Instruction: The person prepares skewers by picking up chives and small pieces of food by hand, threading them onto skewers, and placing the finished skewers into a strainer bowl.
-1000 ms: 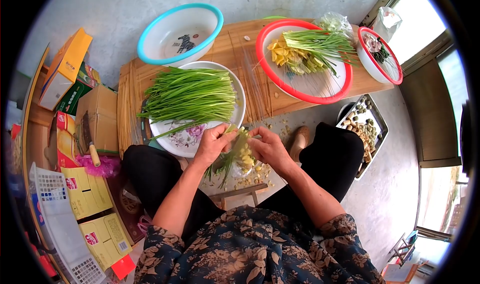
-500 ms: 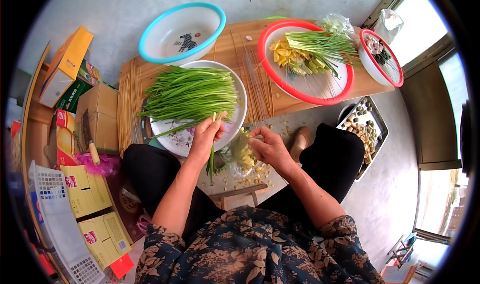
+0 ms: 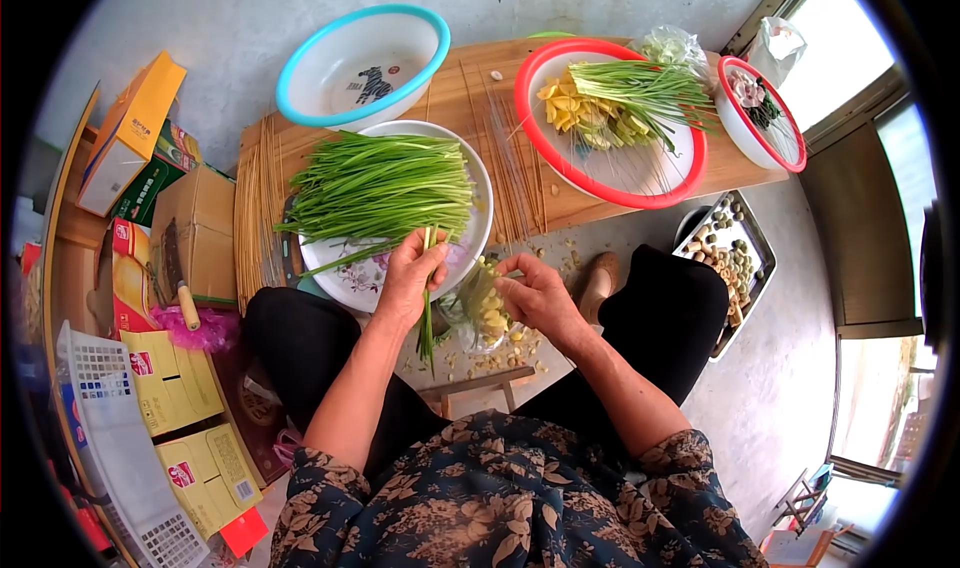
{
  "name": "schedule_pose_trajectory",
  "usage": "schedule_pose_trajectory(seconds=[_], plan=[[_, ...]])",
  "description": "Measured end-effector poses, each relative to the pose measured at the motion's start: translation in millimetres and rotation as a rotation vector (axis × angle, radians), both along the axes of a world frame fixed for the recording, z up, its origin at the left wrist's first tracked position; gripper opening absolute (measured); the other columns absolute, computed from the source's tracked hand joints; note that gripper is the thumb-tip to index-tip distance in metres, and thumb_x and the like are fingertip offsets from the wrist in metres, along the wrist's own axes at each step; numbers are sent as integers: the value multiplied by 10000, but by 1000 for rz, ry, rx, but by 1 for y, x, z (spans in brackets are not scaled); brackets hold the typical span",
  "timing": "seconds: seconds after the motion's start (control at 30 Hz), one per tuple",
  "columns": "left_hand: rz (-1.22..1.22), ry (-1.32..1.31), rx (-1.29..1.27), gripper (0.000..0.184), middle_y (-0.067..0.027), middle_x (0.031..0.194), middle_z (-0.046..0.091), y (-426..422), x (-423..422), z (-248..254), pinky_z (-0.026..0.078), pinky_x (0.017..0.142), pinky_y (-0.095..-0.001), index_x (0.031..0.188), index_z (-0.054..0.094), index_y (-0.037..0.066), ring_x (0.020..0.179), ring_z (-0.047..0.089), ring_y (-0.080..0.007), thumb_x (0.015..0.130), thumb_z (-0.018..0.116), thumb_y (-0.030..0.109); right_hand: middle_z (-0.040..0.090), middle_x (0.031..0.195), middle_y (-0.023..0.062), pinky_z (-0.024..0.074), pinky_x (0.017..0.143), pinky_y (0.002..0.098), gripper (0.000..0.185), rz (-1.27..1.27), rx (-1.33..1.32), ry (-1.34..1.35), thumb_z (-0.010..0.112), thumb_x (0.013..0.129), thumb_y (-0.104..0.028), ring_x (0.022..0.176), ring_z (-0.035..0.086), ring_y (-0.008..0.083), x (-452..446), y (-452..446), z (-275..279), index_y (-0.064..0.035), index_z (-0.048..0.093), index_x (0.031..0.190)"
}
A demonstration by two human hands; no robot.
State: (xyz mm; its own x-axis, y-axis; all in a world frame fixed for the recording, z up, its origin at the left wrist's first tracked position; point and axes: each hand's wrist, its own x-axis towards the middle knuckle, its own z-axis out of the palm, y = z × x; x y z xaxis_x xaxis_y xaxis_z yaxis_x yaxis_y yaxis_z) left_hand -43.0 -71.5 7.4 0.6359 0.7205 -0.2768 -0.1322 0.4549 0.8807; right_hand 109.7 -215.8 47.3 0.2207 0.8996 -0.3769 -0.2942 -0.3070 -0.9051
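My left hand is closed around a few green garlic chive stalks, whose lower ends hang down below it. It is at the near edge of a white plate, where a thick pile of garlic chives lies lengthwise. To the right, my right hand is closed in a pinch; whatever its fingertips hold is too fine to make out. Just left of that hand, a clear plastic bag with pale yellowish pieces hangs beside the plate, over the scrap-strewn floor.
Thin wooden skewers lie on the wooden table. A blue-rimmed basin and a red-rimmed basin with skewered vegetables stand behind. At right are a smaller red-rimmed bowl and a metal tray of food. Boxes crowd the left.
The stalks in my left hand have shifted slightly, now showing upright above the fingers and hanging a little lower. My right hand has barely moved.
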Motion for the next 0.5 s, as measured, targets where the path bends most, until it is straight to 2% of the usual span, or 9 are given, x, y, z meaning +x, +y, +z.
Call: schedule_pose_trajectory(seconds=[0.5], plan=[[21, -18, -85, 192, 21, 768, 526, 2, -1, -5, 309, 434, -198, 1007, 609, 62, 542, 464, -65, 886, 645, 205, 493, 558, -5, 290, 423, 217, 116, 12, -3, -21, 569, 922, -103, 463, 418, 57, -1, 0, -2, -39, 493, 982]])
